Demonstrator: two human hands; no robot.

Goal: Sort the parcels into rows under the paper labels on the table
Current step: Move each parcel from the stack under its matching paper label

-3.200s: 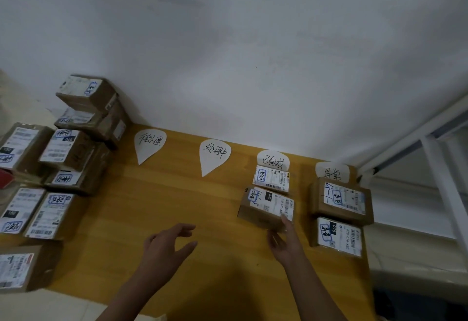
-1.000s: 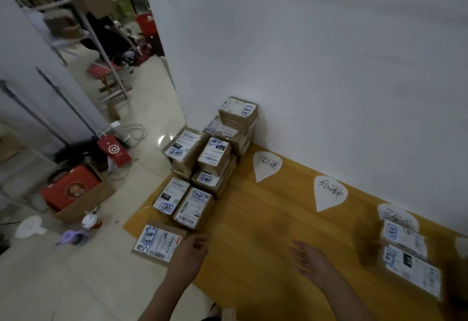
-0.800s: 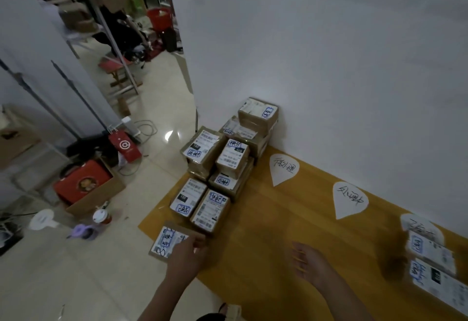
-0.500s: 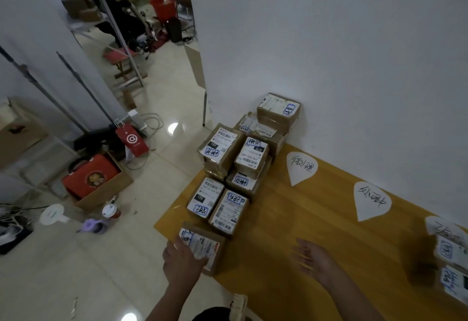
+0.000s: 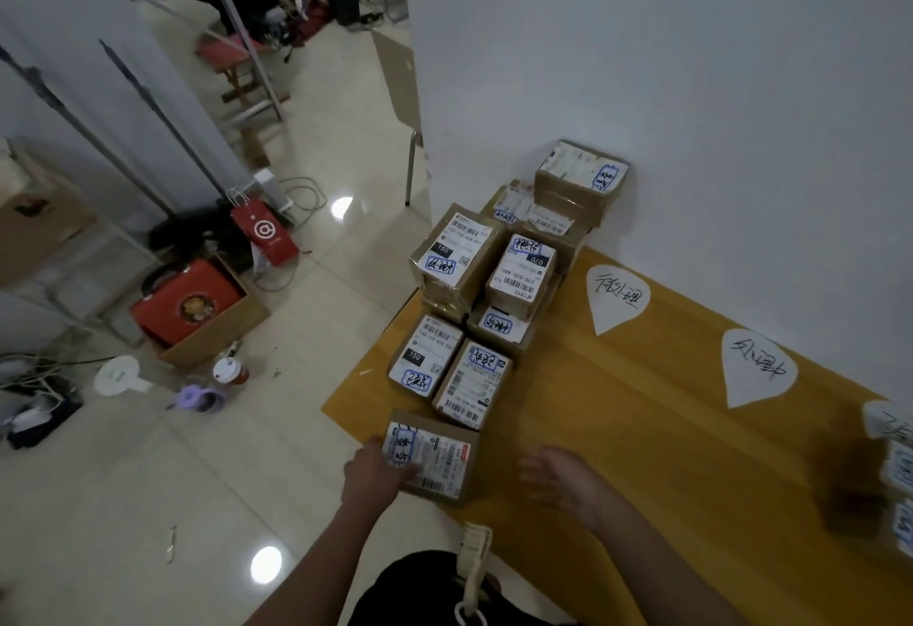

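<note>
I have the left hand (image 5: 375, 475) gripping the nearest parcel (image 5: 437, 460), with the thumb over its white shipping label and the fingers round its left end. That parcel lies flat at the edge of the table (image 5: 642, 452), just in front of the pile of unsorted parcels (image 5: 494, 279) and close to its front pair of boxes. The right hand (image 5: 563, 475) is to the right of the pile's front, palm down over bare wood, fingers loosely spread and holding nothing. I cannot tell whether it touches the surface. The pile fills the table's left corner against the white wall, and each box carries a label marked in blue pen. Right of the pile, along the wall, I see a first paper label (image 5: 615, 297) and then a second paper label (image 5: 756, 368), both teardrop shaped and handwritten. Far right of the pile, a third paper label (image 5: 889, 420) and the sorted parcels (image 5: 899, 472) below it are blurred and cut off. Left of the pile, on the floor, stand a red paper bag (image 5: 264, 235) and a cardboard box (image 5: 197, 309) holding a red case
</note>
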